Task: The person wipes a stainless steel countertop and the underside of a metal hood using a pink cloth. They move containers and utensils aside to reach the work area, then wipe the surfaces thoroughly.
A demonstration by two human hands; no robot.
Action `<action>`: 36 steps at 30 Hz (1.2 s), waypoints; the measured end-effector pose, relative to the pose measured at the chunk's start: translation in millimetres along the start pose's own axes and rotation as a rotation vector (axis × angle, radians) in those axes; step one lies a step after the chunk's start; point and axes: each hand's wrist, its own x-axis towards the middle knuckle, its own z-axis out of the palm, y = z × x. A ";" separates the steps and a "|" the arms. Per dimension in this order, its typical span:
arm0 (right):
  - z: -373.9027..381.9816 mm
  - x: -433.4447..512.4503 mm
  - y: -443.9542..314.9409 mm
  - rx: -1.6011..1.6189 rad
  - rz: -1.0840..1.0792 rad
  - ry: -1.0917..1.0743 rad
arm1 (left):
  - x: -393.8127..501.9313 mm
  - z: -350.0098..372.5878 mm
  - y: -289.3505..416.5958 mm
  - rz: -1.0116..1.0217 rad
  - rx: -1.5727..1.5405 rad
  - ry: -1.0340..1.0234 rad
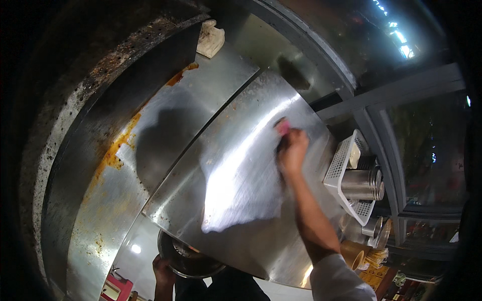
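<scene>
My right hand [293,152] reaches out over a stainless steel counter [241,169] with a small pink cloth or sponge [282,126] gripped in its fingers, which are blurred. The pink thing is against the metal or close above it. Low in the picture, my left hand [164,269] grips the rim of a round metal bowl [188,259], held below the counter's near edge. The counter partly hides the bowl, and a little dark matter shows inside it. A bright reflection runs across the counter.
A second steel surface [158,131] with orange-brown grime adjoins on the left, and a crumpled off-white cloth [210,39] lies at its far end. Along the right stand a white plastic basket [340,165] holding metal canisters [357,184], and a brown container [352,254] beside thin sticks.
</scene>
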 end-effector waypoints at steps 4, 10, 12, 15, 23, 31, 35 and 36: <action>-5.1 -2.3 -62.0 0.428 -0.201 -0.124 | 4.9 -21.8 -6.9 0.021 0.034 -0.009; 59.2 177.7 26.9 0.345 0.037 0.108 | 6.9 7.7 8.4 0.013 0.162 -0.001; 83.9 189.2 21.1 0.375 0.001 0.084 | 8.0 -2.9 5.1 -0.019 0.081 0.008; 106.3 161.0 -15.0 0.339 -0.110 0.120 | 8.7 -9.1 2.4 -0.015 0.090 -0.023; 44.4 47.7 -129.9 0.487 -0.247 -0.135 | 5.9 -19.2 4.7 -0.003 -0.013 -0.106; 19.0 -49.4 -167.2 0.753 -0.314 -0.293 | 23.7 -31.6 20.4 -0.010 0.137 -0.155; 10.1 32.0 -140.1 0.584 0.005 -0.045 | 28.5 -40.3 41.4 -0.107 0.189 -0.159; 18.0 56.9 -115.0 0.540 0.044 0.043 | 28.2 -35.0 45.5 -0.091 0.194 -0.165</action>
